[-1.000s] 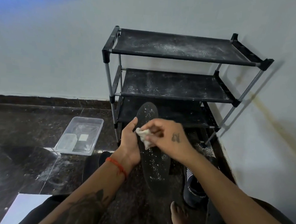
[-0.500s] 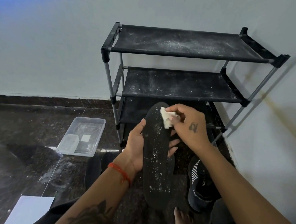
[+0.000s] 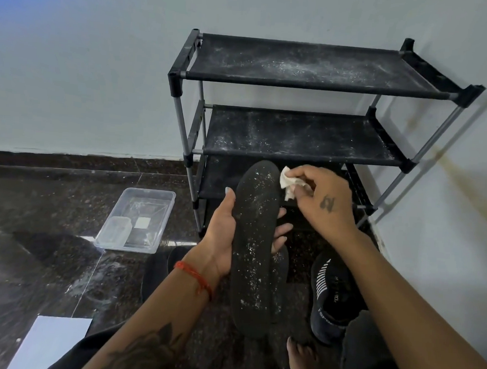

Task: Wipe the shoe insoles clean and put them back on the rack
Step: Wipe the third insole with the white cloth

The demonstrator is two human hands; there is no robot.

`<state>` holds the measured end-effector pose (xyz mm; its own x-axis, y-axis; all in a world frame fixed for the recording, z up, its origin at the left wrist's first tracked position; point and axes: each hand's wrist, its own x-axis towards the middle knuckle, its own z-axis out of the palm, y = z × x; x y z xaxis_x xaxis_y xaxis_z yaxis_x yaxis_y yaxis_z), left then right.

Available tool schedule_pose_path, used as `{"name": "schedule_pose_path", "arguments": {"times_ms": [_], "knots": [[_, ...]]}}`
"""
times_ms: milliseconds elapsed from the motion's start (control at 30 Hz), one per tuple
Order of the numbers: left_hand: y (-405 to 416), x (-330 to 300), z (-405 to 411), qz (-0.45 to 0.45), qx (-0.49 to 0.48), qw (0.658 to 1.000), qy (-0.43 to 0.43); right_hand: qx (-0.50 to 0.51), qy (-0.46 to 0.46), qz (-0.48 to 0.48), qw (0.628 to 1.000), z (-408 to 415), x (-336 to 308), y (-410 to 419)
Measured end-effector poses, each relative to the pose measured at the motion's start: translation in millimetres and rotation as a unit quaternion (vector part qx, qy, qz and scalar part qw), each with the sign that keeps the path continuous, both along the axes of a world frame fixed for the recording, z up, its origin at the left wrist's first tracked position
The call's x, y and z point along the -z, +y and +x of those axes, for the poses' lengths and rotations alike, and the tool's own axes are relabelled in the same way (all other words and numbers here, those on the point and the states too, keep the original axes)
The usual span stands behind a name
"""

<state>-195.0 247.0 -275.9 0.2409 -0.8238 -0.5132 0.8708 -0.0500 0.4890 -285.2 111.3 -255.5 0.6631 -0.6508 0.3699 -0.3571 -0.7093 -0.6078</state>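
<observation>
- Your left hand [image 3: 221,240] held the black insole [image 3: 257,248] upright at picture centre, its grip wrapped round the middle: thumb on the left edge, fingers behind.
- Your right hand [image 3: 323,206], at 2 o'clock from the insole, pinched a crumpled white cloth [image 3: 289,184] at the toe's right edge.
- White specks covered most of the insole's face, so the wiping looked far from done.
- To do it well, you needed long toe-to-heel strokes, with firm backing from the left fingers.
- The rack [image 3: 310,137] stood at 12 o'clock, its shelves dusty too.
- A black shoe [image 3: 332,298] lay on the floor at 4 o'clock.
</observation>
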Motion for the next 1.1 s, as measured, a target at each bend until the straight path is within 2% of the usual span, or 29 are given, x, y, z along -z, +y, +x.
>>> {"name": "schedule_pose_path", "arguments": {"times_ms": [100,200,267,367,467,500,567,633,700,833,900,967,1033,1100], "knots": [[0.4,-2.6,-2.1,-0.002,0.01,1.0,-0.019,-0.088,-0.026,0.028,0.995,8.1,-0.8,28.3],[0.4,-2.0,-2.0,0.006,0.011,0.999,-0.048,-0.174,-0.009,-0.01,0.985,15.2,9.4,51.3],[1.3,-1.9,-1.5,0.011,0.022,0.998,-0.063,-0.158,-0.004,-0.017,0.987,16.7,9.9,41.1],[1.8,-1.9,0.3,0.01,0.037,0.998,-0.046,-0.07,0.003,-0.028,0.997,13.4,8.6,12.4],[2.5,-0.8,1.8,0.015,0.033,0.999,-0.037,0.017,-0.028,-0.009,0.999,10.4,4.9,-1.8],[2.7,-1.5,1.9,0.014,0.035,0.999,-0.039,0.017,-0.043,-0.005,0.999,11.7,3.2,2.7],[3.6,-3.2,1.0,0.008,0.042,0.998,-0.052,-0.046,-0.056,-0.023,0.997,16.5,2.0,24.1],[3.9,-4.5,-0.1,0.007,0.03,0.998,-0.064,-0.128,-0.027,-0.079,0.988,19.6,6.3,49.7],[4.2,-3.5,0.2,0.012,0.021,0.997,-0.074,-0.161,0.01,-0.133,0.978,21.4,11.1,51.8],[3.5,-2.2,-0.6,0.041,0.064,0.995,-0.069,-0.07,0.036,-0.13,0.988,18.5,6.3,19.1],[3.7,-1.1,0.9,0.036,0.051,0.996,-0.066,-0.011,0.044,-0.103,0.994,12.9,3.7,4.0],[4.0,0.0,4.5,0.03,0.032,0.997,-0.059,0.036,0.013,-0.081,0.996,9.5,0.7,-0.6],[4.8,-1.4,7.2,0.03,0.019,0.998,-0.056,0.014,-0.03,-0.064,0.997,11.4,-3.4,12.2],[4.5,0.2,9.2,0.023,-0.013,0.997,-0.074,-0.08,-0.027,-0.069,0.994,15.5,-1.3,39.5]]}}
